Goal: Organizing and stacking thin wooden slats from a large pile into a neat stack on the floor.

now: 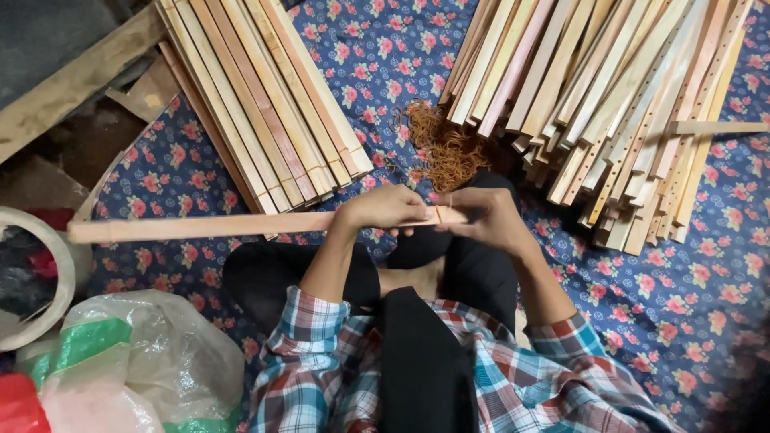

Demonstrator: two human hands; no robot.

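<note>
A long bundle of thin wooden slats (200, 228) lies level across my lap, its far end pointing left. My left hand (385, 208) grips it near its right end. My right hand (485, 218) is closed at that same end, fingers pinching an orange rubber band (438, 214) wrapped around the slats. A heap of orange rubber bands (445, 148) lies on the floral cloth just beyond my hands.
Bundled slats (265, 104) are stacked at the upper left and a loose pile of slats (626, 104) at the upper right, on a blue floral cloth (690, 281). A clear plastic bag (136, 361) and a round rim (48, 281) sit at lower left.
</note>
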